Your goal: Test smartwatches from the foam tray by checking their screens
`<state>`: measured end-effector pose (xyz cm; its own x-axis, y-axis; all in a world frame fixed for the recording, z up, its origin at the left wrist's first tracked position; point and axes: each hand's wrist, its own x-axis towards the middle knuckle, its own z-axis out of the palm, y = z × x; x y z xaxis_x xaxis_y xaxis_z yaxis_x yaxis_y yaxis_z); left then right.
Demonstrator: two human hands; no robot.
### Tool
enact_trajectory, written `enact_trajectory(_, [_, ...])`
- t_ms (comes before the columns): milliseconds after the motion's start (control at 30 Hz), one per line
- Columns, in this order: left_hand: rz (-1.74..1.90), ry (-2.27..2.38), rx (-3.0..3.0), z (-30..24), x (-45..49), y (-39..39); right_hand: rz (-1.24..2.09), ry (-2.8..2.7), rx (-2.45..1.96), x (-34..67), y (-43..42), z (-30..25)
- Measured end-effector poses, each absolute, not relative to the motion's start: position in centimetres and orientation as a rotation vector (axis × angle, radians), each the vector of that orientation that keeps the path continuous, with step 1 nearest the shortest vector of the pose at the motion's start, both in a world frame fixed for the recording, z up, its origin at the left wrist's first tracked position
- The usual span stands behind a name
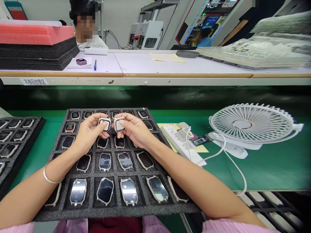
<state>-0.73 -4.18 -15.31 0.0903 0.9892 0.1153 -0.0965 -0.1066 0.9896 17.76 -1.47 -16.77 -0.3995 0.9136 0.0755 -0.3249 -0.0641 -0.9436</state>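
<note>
- Green tabletop [269, 168]: carries the work, with a raised shelf [138, 63] behind.
- Foam tray [116, 213]: strapless watches [78, 191] sit in separate compartments.
- Left hand [86, 132] and right hand [136, 130]: above the tray's far rows, fingers gripping one watch each.
- Label [34, 82] on the shelf's front: "不良品放置区" (defective-goods area); small screen text is unreadable.
- Left watch [107, 126] and right watch [117, 125]: just beside each other, thumbs on their faces; the step seems to be handling both together, calling for steady grips and light thumbs.
</note>
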Motion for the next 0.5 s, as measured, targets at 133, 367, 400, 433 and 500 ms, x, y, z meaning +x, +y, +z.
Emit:
enact_trajectory(133, [1.271, 1.003, 1.273, -15.43, -0.75, -4.10, 1.648, -1.239, -0.685, 17.74, -1.47, -16.87])
enact_trajectory(367, [1.270, 0.961, 1.275, -15.62, -0.70, -3.91, 1.621, -1.280, -0.641, 17.79, -1.34, -17.12])
enact_trajectory(400, [1.271, 0.951, 1.271, -15.65, -0.68, -3.89, 1.615, -1.286, -0.641, 17.79, -1.33, -17.12])
enact_trajectory(433, [1.273, 0.941, 1.267, -15.67, -0.65, -3.88, 1.611, -1.290, -0.641, 17.80, -1.34, -17.11])
enact_trajectory(500, [1.276, 0.925, 1.258, -15.71, -0.60, -3.87, 1.608, -1.296, -0.639, 17.78, -1.35, -17.09])
